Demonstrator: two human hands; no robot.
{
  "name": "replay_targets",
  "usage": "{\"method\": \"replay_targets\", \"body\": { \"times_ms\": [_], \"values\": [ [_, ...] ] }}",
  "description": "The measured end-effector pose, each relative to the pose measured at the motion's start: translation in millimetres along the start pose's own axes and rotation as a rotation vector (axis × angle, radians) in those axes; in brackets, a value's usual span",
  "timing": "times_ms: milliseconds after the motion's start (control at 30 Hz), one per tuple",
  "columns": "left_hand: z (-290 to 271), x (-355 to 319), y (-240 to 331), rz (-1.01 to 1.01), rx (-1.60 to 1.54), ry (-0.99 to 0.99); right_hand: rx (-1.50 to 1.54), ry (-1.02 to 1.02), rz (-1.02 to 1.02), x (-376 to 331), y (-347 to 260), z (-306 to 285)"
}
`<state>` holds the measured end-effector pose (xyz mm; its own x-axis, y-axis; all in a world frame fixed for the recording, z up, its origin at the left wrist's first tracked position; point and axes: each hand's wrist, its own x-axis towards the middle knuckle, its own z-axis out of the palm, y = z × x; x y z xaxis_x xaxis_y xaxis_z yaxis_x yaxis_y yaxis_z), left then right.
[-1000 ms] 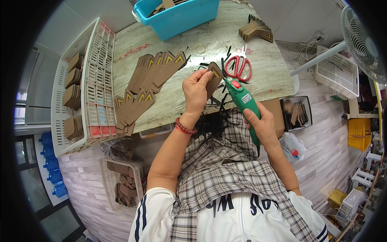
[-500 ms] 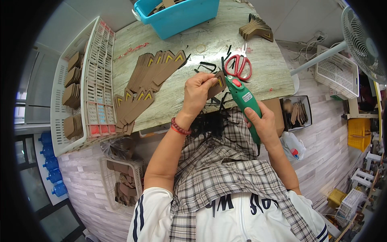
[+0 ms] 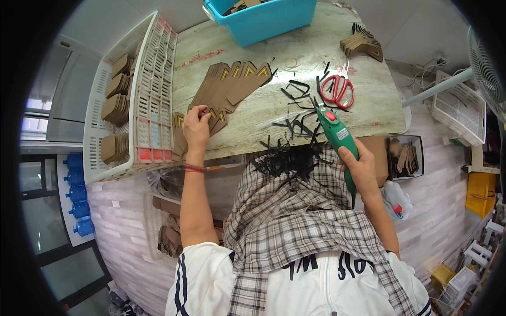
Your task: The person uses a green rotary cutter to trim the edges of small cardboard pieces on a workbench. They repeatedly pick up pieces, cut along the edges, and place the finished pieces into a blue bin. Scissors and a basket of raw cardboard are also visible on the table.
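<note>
Fingers of right hand [image 3: 362,166] wrap green cutter [image 3: 337,136]; left hand [image 3: 196,126] touches cardboard pieces [image 3: 226,89].

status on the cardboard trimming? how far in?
Done, apparently: black offcut strips piled at the table edge and in the lap, brown pieces stacked in the white crate. In hand: right hand holds the green cutter, with no piece at its tip; left hand is on the fanned brown pieces. Left: that fan, seemingly.
</note>
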<state>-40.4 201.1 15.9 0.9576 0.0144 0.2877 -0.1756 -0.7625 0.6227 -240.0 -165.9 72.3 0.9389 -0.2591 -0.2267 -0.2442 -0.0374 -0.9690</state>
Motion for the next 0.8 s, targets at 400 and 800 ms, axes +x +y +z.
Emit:
{"method": "replay_targets", "body": {
  "times_ms": [400,800],
  "values": [
    [135.2,47.3,101.7,0.32,0.212,0.118,-0.048,0.038,0.038,-2.2,0.4,-0.9],
    [114.1,-20.6,196.5,-0.391,-1.482,-0.059,-0.028,0.078,-0.011,1.1,-2.6,8.3]
  ]
}}
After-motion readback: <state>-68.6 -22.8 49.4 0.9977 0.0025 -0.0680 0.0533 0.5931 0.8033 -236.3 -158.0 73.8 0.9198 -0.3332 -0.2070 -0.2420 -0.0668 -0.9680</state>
